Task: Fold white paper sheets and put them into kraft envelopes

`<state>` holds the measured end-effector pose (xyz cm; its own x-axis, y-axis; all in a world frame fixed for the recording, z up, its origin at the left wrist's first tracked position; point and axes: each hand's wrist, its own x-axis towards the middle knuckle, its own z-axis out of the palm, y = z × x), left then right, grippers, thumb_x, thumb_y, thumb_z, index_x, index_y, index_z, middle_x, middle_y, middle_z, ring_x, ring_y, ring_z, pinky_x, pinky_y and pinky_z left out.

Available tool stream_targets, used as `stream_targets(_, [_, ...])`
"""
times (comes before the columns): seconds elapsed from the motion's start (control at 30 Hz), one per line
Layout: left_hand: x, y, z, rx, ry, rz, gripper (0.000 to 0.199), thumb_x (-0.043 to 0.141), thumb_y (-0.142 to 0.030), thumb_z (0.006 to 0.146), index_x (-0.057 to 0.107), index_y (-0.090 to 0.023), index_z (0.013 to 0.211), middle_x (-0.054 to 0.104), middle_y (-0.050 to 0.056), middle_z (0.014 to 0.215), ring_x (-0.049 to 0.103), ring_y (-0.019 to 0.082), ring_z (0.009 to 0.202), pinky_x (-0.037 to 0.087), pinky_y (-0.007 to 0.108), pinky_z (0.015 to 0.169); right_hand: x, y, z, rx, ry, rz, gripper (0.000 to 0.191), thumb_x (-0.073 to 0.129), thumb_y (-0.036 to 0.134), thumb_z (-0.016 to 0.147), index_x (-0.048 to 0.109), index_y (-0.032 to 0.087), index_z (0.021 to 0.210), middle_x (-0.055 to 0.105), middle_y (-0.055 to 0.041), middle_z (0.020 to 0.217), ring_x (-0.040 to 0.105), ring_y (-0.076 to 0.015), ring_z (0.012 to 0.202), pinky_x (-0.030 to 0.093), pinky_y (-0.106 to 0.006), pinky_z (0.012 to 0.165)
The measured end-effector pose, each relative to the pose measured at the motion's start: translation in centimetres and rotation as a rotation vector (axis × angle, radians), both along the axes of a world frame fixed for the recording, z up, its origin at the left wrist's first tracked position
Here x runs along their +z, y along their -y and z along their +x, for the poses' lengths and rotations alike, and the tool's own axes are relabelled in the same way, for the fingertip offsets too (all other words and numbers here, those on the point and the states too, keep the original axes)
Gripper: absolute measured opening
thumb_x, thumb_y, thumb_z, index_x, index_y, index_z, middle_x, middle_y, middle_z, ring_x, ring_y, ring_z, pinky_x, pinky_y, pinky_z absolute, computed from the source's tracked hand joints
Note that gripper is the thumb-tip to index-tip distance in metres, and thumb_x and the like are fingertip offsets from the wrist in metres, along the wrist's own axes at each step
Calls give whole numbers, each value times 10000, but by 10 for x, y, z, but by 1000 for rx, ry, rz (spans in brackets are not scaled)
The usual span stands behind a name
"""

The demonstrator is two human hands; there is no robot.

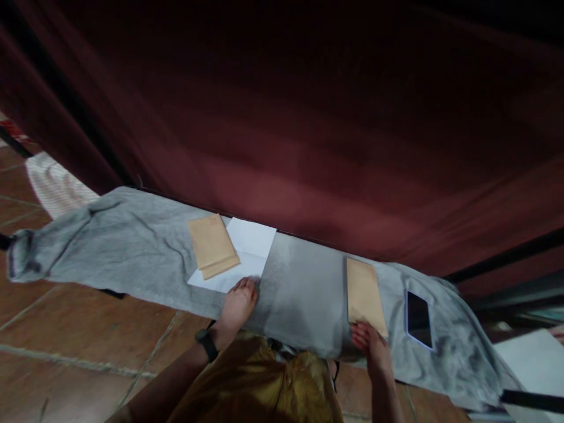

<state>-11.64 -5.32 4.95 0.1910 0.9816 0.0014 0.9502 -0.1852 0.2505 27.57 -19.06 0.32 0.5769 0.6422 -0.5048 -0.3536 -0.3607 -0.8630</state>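
Head view: both hands at a long surface covered with a gray cloth (304,282). The left hand (240,302), with a dark watch (206,343) at its wrist, lies over the near right corner of a white sheet (253,238). Its fingers lie close together and slightly bent; whether they pinch the paper cannot be told. The sheet extends forward and leftward from this hand, a faint crease running across it. Overlapping the sheet's left part is a brown envelope (211,241), forward and to the left of the left hand and apart from it; whether the strip at its near end is a flap or a second envelope cannot be told.

The right hand (370,343) is at the near end of another brown envelope (363,288), which lies lengthwise directly ahead of it. The fingers are curled together against the near edge; whether the thumb closes on it cannot be made out. To the right of this envelope, and apart from it, lies a phone (418,318) with a dark screen. A dark red curtain (282,158) rises beyond the surface; floor tiles (88,335) show below.
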Motion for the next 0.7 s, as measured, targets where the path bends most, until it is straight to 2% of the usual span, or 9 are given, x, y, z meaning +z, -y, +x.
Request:
stream_targets(0.13, [16, 1, 1, 45, -2, -73, 233, 463, -135, 976, 634, -183, 1127, 727, 112, 1089, 685, 229, 1063, 500, 311, 886, 7, -20, -28, 92, 34, 121, 612, 837, 627, 563, 732, 172, 960, 796, -116, 981, 754, -270, 794, 630, -402, 733])
stream_targets(0.2, [19, 2, 2, 48, -10, -88, 231, 445, -142, 992, 632, -185, 1121, 726, 110, 1073, 685, 227, 1055, 494, 303, 858, 10, -30, -39, 80, 78, 159, 624, 850, 628, 544, 739, 188, 973, 785, -106, 1049, 747, -268, 813, 632, -416, 773])
stream_targets(0.37, [12, -2, -3, 121, 110, -82, 192, 462, -162, 985, 651, -190, 1007, 731, 89, 1035, 688, 216, 973, 471, 287, 785, 8, -39, -44, 53, 101, 196, 632, 870, 642, 499, 741, 191, 922, 785, -82, 957, 731, -241, 767, 635, -394, 771])
stream_targets(0.47, [4, -9, -9, 241, 358, -97, 134, 532, -169, 920, 658, -193, 880, 729, 49, 894, 673, 192, 817, 448, 274, 726, 4, -36, -42, 48, 66, 201, 640, 887, 600, 511, 730, 197, 983, 787, -71, 955, 735, -230, 761, 641, -377, 754])
stream_targets(0.63, [-3, -22, -14, 446, 964, -115, 90, 608, -169, 707, 619, -200, 624, 614, -25, 608, 567, 159, 623, 398, 261, 633, -1, -34, -42, 38, 42, 159, 710, 895, 558, 505, 688, 203, 1083, 790, -67, 968, 744, -235, 751, 647, -371, 711])
stream_targets(0.7, [-2, -25, -15, 491, 1075, -125, 83, 610, -201, 655, 598, -203, 573, 567, -36, 559, 536, 154, 599, 388, 262, 619, 0, -35, -43, 36, 58, 156, 711, 883, 555, 518, 679, 201, 1100, 790, -62, 950, 740, -227, 744, 644, -363, 711])
